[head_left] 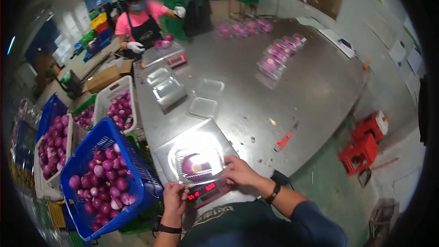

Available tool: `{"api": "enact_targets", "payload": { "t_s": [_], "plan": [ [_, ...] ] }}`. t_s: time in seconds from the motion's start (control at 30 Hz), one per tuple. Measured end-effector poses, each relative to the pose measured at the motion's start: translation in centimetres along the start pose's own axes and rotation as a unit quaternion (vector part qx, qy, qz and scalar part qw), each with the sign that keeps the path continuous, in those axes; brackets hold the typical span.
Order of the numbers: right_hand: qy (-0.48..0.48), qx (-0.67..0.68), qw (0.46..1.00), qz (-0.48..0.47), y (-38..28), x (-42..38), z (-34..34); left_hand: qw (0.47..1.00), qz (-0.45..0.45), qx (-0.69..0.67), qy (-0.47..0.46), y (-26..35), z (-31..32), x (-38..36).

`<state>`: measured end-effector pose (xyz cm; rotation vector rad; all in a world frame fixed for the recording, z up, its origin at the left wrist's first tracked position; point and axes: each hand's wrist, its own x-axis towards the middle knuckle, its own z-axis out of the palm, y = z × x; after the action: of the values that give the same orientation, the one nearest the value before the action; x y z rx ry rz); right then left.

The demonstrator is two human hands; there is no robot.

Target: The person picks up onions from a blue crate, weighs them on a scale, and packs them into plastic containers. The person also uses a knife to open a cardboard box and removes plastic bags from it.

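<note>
A clear plastic clamshell box (213,154) with purple onion (194,164) inside rests on the steel plate of a red digital scale (209,192). Glare on the plastic hides how many onions it holds and whether its lid is fully closed. My right hand (240,171) pinches the box's right edge. At its near left corner, my left hand (175,196) has its fingers closed on the rim. Red digits glow on the scale's display just below the box.
Left of me stands a blue basket (109,130) of onions, with a white basket (133,105) behind. An open clear container (203,107), a red box cutter (283,142) and filled boxes (276,59) lie on the steel table (256,105). A co-worker (137,23) stands at another scale.
</note>
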<state>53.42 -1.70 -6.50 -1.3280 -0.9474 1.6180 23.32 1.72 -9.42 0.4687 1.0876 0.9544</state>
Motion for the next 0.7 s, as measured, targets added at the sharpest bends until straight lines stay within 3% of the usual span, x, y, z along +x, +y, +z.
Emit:
{"api": "enact_targets", "payload": {
  "t_s": [0.2, 0.27, 0.4, 0.43, 0.57, 0.67, 0.7],
  "plan": [
    [0.005, -0.019, 1.0, 0.011, 1.7, -0.3, -4.6, 0.999, -0.008, 0.029, -0.033, -0.9, 3.6, 1.3],
    [0.064, -0.075, 0.995, 0.0, 1.7, -0.1, -6.6, 0.998, -0.002, 0.041, -0.04, -1.3, 5.0, 1.9],
    [0.065, -0.058, 0.994, 0.065, -1.6, 0.0, -8.1, 0.993, 0.0, 0.1, -0.068, -1.6, 8.4, 2.3],
    [0.054, 0.004, 0.998, -0.012, 0.5, 1.6, -8.3, 0.986, -0.009, 0.142, -0.082, -1.7, 9.0, 2.5],
    [0.087, 0.121, 0.989, 0.0, 2.0, 3.0, -10.2, 0.974, -0.028, 0.22, -0.049, -1.2, 11.5, 2.4],
    [0.146, 0.273, 0.951, 0.0, 1.5, 3.8, -12.8, 0.979, 0.042, 0.197, -0.045, 1.1, 11.1, 0.9],
    [0.183, 0.262, 0.947, -0.006, 3.1, 5.7, -15.2, 0.978, 0.059, 0.2, -0.02, 3.4, 11.5, -0.8]
  ]
}}
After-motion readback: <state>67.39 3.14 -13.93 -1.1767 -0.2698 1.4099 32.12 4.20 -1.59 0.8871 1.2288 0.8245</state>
